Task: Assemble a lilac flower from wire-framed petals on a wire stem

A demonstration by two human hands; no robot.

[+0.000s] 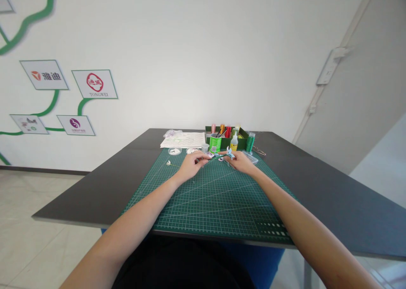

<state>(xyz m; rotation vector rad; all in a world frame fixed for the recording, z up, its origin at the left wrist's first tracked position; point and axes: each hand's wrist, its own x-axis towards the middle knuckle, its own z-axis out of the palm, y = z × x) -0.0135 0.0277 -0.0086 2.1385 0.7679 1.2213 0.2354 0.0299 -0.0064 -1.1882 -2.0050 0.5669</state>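
A small craft flower with pale blue petals (230, 153) and a thin green stem (216, 157) is held between my hands above the cutting mat (218, 196). My left hand (191, 163) pinches the stem end, thumb and fingers together. At the petal end, my right hand (242, 162) has its fingers closed around the flower just behind the bloom; its fingertips are partly hidden. Close beyond my hands are a green tub (215, 144) with dark-handled tools and a glue bottle (234, 143). Left of my left hand lies a white flower on a thin stem (168, 163).
Behind stands a dark green box (242, 143) with several coloured thread spools; a green spool (250, 142) is beside it. Shallow dishes (174, 151), white sheets (187, 139), a clear plastic case (251, 158) and scissors (260, 151) surround the work spot. The black table (127, 170) meets a wall.
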